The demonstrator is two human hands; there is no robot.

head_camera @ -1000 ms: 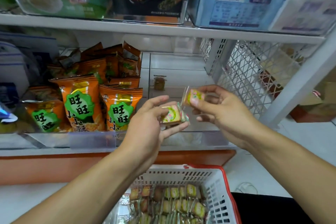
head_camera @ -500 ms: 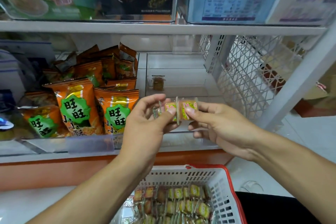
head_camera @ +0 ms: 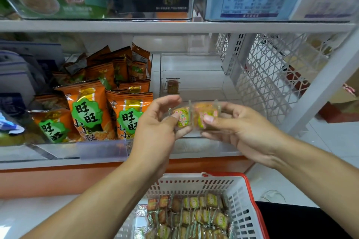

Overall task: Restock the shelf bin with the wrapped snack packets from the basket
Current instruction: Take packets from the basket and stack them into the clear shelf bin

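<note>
White slotted plastic basket (head_camera: 240,198) w/ red rim, nearest; glossy square snack packets (head_camera: 194,213) piled inside. Above basket: left hand (head_camera: 155,132) pinches clear-wrapped packet (head_camera: 182,117), thumb on front; right hand (head_camera: 240,132) pinches second packet (head_camera: 206,114), fingers curled behind. Packets touch edge to edge. Beyond hands: clear rigid shelf bin (head_camera: 194,72), one small packet (head_camera: 172,86) at back, open floor around it. Left of bin: crinkly orange bags (head_camera: 87,108).

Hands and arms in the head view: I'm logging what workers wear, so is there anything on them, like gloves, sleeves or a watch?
Nothing shows. The left hand and right hand are bare, with no gloves, rings or watch, and both forearms are uncovered down to the picture's edge. No sleeve is in view.
</note>
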